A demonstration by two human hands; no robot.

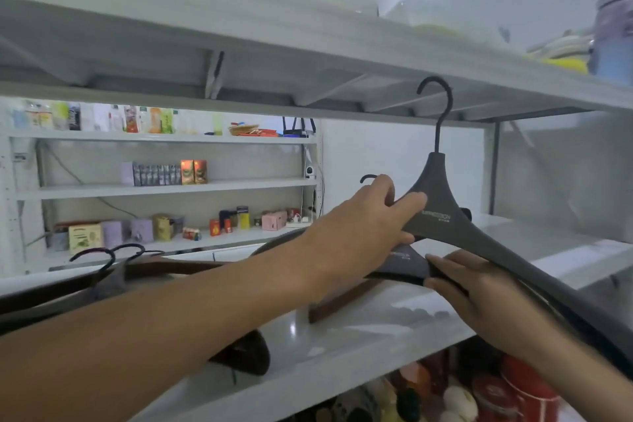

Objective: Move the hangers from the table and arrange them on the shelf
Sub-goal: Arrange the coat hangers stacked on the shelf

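Note:
My left hand [370, 219] grips the neck of a dark grey hanger [442, 202] held upright above the white shelf [359, 346], its hook pointing up toward the shelf board above. Beneath it my right hand [479, 288] pinches a second dark grey hanger [407, 262] that lies flat on the shelf. Under that one lies a brown wooden hanger [342, 301]. Several more hangers [113, 271], dark and brown, rest on the shelf to the left with their hooks up. My left forearm hides part of them.
The upper shelf board [308, 44] hangs low over the work area. Behind stand further shelves [164, 185] with small boxes and bottles. Red tins [524, 384] and other goods fill the level below. The right part of the white shelf [565, 250] is bare.

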